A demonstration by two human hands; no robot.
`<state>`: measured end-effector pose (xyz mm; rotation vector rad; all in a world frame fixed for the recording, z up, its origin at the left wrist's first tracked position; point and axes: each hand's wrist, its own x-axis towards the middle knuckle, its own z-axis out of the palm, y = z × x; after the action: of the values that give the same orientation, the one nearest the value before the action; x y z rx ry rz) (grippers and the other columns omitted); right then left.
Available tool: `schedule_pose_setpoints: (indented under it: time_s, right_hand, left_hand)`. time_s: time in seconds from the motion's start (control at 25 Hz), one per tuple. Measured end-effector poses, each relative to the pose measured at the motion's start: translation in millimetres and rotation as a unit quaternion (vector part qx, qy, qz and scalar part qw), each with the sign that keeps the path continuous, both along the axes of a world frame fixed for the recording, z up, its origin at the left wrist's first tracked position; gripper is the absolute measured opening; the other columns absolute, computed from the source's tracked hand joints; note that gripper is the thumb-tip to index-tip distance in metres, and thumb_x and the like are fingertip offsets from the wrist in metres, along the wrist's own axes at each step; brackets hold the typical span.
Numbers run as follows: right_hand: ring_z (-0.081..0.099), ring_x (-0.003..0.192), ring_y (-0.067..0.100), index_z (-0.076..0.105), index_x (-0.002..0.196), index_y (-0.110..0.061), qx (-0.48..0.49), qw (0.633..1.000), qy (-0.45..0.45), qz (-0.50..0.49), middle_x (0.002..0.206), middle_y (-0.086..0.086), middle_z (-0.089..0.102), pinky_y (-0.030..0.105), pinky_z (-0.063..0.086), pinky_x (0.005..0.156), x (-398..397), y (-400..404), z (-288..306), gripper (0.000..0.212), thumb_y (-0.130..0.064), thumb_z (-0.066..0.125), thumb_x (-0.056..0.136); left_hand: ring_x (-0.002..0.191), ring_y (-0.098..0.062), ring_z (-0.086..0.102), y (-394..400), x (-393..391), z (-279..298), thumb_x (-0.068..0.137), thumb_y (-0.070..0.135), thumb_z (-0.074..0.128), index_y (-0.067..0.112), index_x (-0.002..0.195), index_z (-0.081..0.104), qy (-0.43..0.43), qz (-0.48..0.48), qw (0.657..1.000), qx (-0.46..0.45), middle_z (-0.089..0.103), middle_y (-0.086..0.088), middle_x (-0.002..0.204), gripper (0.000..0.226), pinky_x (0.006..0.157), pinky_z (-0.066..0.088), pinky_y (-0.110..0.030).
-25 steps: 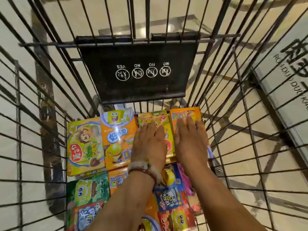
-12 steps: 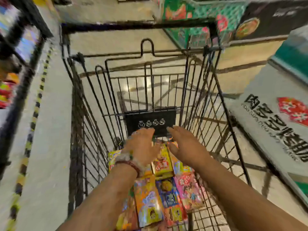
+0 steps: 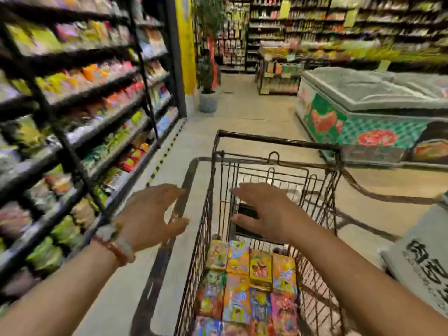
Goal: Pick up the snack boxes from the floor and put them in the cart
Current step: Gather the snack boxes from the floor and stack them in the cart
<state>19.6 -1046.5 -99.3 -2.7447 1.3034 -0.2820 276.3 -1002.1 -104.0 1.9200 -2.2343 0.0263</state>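
We stood at the wire cart (image 3: 278,166) in a shop aisle, both arms stretched out in front of us. Our left hand (image 3: 150,217) hung in the air outside the cart's left wall, over the pale floor (image 3: 254,112), fingers spread and loosely bent, thumb apart, holding nothing. A bracelet (image 3: 114,248) of beads sat on that wrist. Our right hand (image 3: 269,214) hovered above the basket, palm down, fingers straight and fanned toward the left, thumb held away from them, also with nothing in it. Neither hand touched the cart. The snack boxes (image 3: 252,282) lay flat on the cart's bottom, packed side by side in rows: yellow, orange, green, blue and pink faces touching one another and covering the bottom as far as we could see it. Beyond them, at the far end of the basket and partly hidden by our right hand, hung a black panel (image 3: 244,212). To our left ran dark shelves (image 3: 72,112) crowded with bright packets, too blurred for us to tell what they were. To our right stood a chest freezer (image 3: 363,112) with a grey lid and green sides painted with red flowers. A white box (image 3: 424,267) with black lettering sat near the right edge, close to our right forearm. A potted plant (image 3: 208,69) stood further down the aisle by a yellow pillar (image 3: 185,44).
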Motion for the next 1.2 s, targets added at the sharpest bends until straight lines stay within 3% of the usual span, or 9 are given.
schedule_pose_setpoints:
  time_s: [0.12,0.24,0.44,0.64,0.8,0.92,1.12,1.2]
  right_hand:
    - [0.029,0.138,0.020,0.029,0.148,-0.031,0.030,0.998,0.022,0.053,0.152,-0.001,0.033,0.031,0.019,0.112,16.2,31.4,-10.3,0.071,-0.068,0.032,0.088]
    - [0.019,0.143,0.017,0.019,0.151,-0.034,0.033,0.991,0.037,0.126,0.158,-0.002,0.022,0.028,0.012,0.113,37.3,63.8,-13.8,0.086,-0.079,0.010,0.078]
    - [0.019,0.143,0.017,0.022,0.150,-0.035,0.012,0.965,0.000,0.263,0.157,-0.003,0.023,0.032,0.016,0.114,108.6,125.4,11.7,0.075,-0.069,0.024,0.083]
    - [0.009,0.145,0.014,0.020,0.149,-0.037,0.020,0.912,-0.009,0.409,0.158,-0.009,0.015,0.033,0.012,0.115,195.5,227.8,36.8,0.063,-0.057,0.038,0.093]
    - [0.013,0.143,0.015,0.019,0.150,-0.035,-0.008,0.851,-0.006,0.524,0.157,-0.006,0.019,0.030,0.010,0.114,261.2,343.9,39.4,0.063,-0.056,0.037,0.094]
    - [0.013,0.142,0.016,0.019,0.150,-0.032,-0.014,0.803,0.002,0.596,0.156,-0.005,0.021,0.030,0.006,0.114,299.2,442.9,35.4,0.062,-0.054,0.037,0.095]
    - [0.015,0.141,0.016,0.022,0.150,-0.030,0.003,0.686,-0.015,0.727,0.155,-0.004,0.023,0.029,0.008,0.114,332.0,614.1,25.2,0.061,-0.053,0.040,0.095]
    - [0.016,0.141,0.017,0.025,0.149,-0.031,0.011,0.635,-0.018,0.772,0.155,-0.003,0.025,0.031,0.009,0.114,336.2,680.2,22.0,0.063,-0.059,0.036,0.093]
  left_hand:
    - [0.136,-0.016,0.034,74.2,19.2,1.4,0.057,0.080,0.013,0.031,0.142,0.037,-0.007,0.073,0.997,0.020,0.036,0.007,0.150,0.101,0.109,0.028,-0.034]
    - [0.136,-0.020,0.035,153.0,27.9,-4.0,0.061,0.079,0.016,0.027,0.143,0.037,-0.002,0.161,0.987,0.016,0.037,0.003,0.149,0.099,0.109,0.030,-0.038]
    - [0.126,-0.018,0.045,280.1,47.7,6.2,0.067,0.074,0.022,0.030,0.136,0.045,-0.013,0.289,0.957,-0.010,0.047,0.009,0.139,0.085,0.100,0.038,-0.037]
    - [0.134,-0.018,0.036,430.3,63.9,26.0,0.061,0.076,0.011,0.030,0.143,0.034,-0.020,0.452,0.891,-0.031,0.037,0.006,0.148,0.097,0.107,0.028,-0.036]
    - [0.133,-0.017,0.037,566.9,63.4,30.1,0.059,0.076,0.012,0.031,0.143,0.034,-0.023,0.540,0.841,-0.032,0.038,0.007,0.147,0.098,0.107,0.028,-0.035]
    - [0.125,-0.023,0.049,672.9,51.3,33.6,0.062,0.072,0.022,0.024,0.137,0.047,-0.048,0.608,0.791,-0.055,0.051,0.000,0.138,0.092,0.100,0.037,-0.041]
    - [0.097,-0.032,0.066,840.2,1.7,34.9,0.072,0.057,0.041,0.009,0.117,0.063,-0.111,0.704,0.700,-0.053,0.067,-0.012,0.111,0.070,0.079,0.052,-0.047]
    - [0.097,-0.035,0.066,894.6,-29.2,35.6,0.074,0.058,0.041,0.007,0.117,0.064,-0.121,0.748,0.651,-0.044,0.068,-0.015,0.110,0.071,0.078,0.052,-0.049]
